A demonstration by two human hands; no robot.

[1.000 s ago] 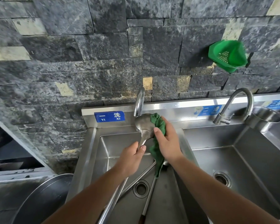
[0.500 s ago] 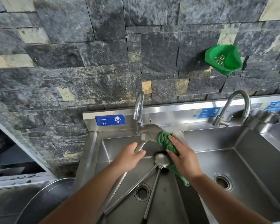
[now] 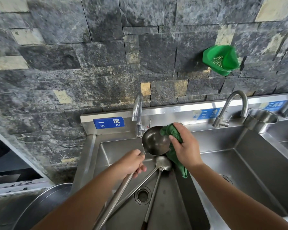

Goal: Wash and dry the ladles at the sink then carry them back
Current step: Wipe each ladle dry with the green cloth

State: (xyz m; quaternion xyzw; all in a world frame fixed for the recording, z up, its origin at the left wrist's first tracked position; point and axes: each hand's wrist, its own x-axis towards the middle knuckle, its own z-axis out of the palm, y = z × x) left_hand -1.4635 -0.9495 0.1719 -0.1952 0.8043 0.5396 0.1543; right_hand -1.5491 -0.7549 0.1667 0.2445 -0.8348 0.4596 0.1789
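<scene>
**Ladle bowl turned up and wiped with the green cloth**

A large steel ladle (image 3: 155,141) is held over the left sink basin (image 3: 106,151), just below the left faucet (image 3: 137,112). Its long handle is clamped in the left hand (image 3: 131,165), fingers wrapped round the shaft close to the bowl. The green cloth (image 3: 170,131) is bunched in the grip of the right hand (image 3: 184,146) and pressed against the right rim of the bowl, with a tail of cloth hanging down past the wrist toward the divider between the basins.

Compared with half a second ago, the bowl is seen turned so that its hollow now faces the camera — before, its rounded back was shown. The right hand has been raised from beside the lower ladles to the far right edge of the bowl, and the cloth has been carried up with it. A second before that, the bowl was held higher, nearly against the spout.

Two more ladles (image 3: 163,163) are left lying in the basin, their small bowls together near the back right corner and their handles spread toward the near edge, either side of the drain (image 3: 142,195). A green plastic strainer (image 3: 221,59) is hung on the stone wall (image 3: 73,63), and a steel pot (image 3: 259,119) is stood behind the right faucet (image 3: 231,107).
</scene>
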